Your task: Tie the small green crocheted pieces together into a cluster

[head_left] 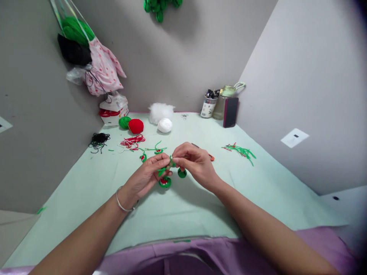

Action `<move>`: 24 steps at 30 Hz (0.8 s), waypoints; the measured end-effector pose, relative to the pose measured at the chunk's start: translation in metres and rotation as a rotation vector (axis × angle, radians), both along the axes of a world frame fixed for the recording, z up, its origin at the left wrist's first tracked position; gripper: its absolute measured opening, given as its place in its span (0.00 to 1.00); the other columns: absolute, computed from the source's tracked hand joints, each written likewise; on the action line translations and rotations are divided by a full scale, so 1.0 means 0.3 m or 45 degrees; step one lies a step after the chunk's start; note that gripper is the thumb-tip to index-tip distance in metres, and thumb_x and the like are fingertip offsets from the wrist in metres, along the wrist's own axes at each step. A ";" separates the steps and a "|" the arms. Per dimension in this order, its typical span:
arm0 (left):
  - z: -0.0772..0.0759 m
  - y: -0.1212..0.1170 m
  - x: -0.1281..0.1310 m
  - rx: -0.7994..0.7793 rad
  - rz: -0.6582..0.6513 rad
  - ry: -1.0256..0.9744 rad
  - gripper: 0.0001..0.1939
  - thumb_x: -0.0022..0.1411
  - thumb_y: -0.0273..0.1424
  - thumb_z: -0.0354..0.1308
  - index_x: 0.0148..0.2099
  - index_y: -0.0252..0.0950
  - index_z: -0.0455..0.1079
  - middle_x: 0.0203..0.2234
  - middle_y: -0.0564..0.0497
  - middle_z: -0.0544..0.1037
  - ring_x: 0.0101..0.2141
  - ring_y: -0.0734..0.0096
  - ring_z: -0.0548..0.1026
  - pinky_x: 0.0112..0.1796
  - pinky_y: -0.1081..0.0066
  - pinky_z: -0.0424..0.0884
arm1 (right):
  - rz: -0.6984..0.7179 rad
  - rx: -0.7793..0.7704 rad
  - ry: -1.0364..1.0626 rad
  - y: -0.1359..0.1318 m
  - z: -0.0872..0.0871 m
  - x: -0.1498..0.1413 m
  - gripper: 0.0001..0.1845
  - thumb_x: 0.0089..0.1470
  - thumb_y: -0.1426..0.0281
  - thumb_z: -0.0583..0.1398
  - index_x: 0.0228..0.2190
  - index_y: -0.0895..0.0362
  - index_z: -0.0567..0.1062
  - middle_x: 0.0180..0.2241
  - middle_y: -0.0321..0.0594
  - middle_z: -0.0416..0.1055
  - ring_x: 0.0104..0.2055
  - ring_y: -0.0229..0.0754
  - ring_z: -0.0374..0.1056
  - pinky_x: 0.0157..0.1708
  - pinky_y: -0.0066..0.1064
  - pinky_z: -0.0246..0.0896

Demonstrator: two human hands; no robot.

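Between both hands, above the middle of the table, is a small green crocheted piece (162, 172). My left hand (149, 171) pinches it, with a silver bangle at the wrist. My right hand (195, 162) has thumb and forefinger pressed together on the same green yarn work; its exact shape is partly hidden by fingers. Just below the left fingers sits a round green crocheted piece with a red and white face (164, 182). A dark green ball (182, 173) shows under the right fingers. Two more green and red pieces (158, 151) with yarn tails lie beyond the hands.
Behind stand red yarn (135, 126), green yarn (124, 122), white yarn (164, 125) and fluffy stuffing (160, 111). Loose black yarn (99, 141) lies left, cut green strands (242, 151) right. An orange-handled tool (211, 157) is partly behind my right hand. A phone (231, 112) leans near a bottle (220, 105).
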State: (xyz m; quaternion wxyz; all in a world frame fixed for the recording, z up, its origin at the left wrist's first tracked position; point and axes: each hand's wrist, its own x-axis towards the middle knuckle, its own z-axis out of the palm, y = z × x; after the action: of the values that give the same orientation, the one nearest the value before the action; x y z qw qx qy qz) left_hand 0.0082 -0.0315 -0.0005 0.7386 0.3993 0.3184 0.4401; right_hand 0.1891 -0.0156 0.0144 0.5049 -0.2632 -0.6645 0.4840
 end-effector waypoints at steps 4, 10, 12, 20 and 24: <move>0.009 -0.003 0.002 -0.017 0.011 -0.001 0.13 0.58 0.36 0.68 0.33 0.35 0.69 0.25 0.55 0.68 0.26 0.77 0.67 0.29 0.76 0.66 | 0.013 -0.018 -0.018 -0.003 -0.008 -0.009 0.10 0.55 0.63 0.68 0.30 0.57 0.78 0.36 0.39 0.72 0.28 0.34 0.69 0.23 0.28 0.65; 0.018 -0.004 -0.002 0.030 0.117 0.035 0.12 0.59 0.36 0.67 0.32 0.36 0.68 0.25 0.55 0.69 0.28 0.76 0.69 0.29 0.76 0.65 | -0.041 -0.032 -0.074 -0.011 0.006 -0.001 0.13 0.59 0.59 0.64 0.33 0.56 0.76 0.31 0.38 0.71 0.28 0.36 0.69 0.24 0.28 0.64; 0.014 -0.007 0.001 0.067 0.130 0.070 0.12 0.59 0.36 0.66 0.31 0.36 0.68 0.25 0.55 0.69 0.28 0.76 0.68 0.28 0.76 0.64 | -0.062 0.015 -0.097 -0.012 0.004 -0.003 0.12 0.59 0.60 0.64 0.31 0.56 0.76 0.35 0.39 0.71 0.28 0.35 0.68 0.24 0.28 0.63; -0.002 -0.001 0.023 0.044 0.257 0.080 0.13 0.55 0.38 0.70 0.34 0.36 0.72 0.26 0.56 0.69 0.27 0.77 0.66 0.26 0.77 0.62 | -0.147 0.109 -0.261 -0.006 -0.028 -0.021 0.13 0.61 0.58 0.62 0.32 0.55 0.75 0.34 0.39 0.71 0.30 0.36 0.69 0.28 0.29 0.64; 0.002 0.007 0.017 -0.027 0.317 0.047 0.14 0.52 0.36 0.72 0.36 0.35 0.75 0.28 0.55 0.70 0.27 0.78 0.67 0.27 0.77 0.63 | -0.162 0.137 -0.343 0.001 -0.013 -0.006 0.15 0.64 0.59 0.58 0.34 0.56 0.77 0.34 0.40 0.72 0.34 0.38 0.69 0.32 0.29 0.63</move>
State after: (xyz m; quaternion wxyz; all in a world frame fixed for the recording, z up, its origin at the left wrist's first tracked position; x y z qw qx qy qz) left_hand 0.0134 -0.0295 0.0000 0.6764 0.3567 0.3838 0.5176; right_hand 0.1873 -0.0153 0.0104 0.4542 -0.3400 -0.7331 0.3751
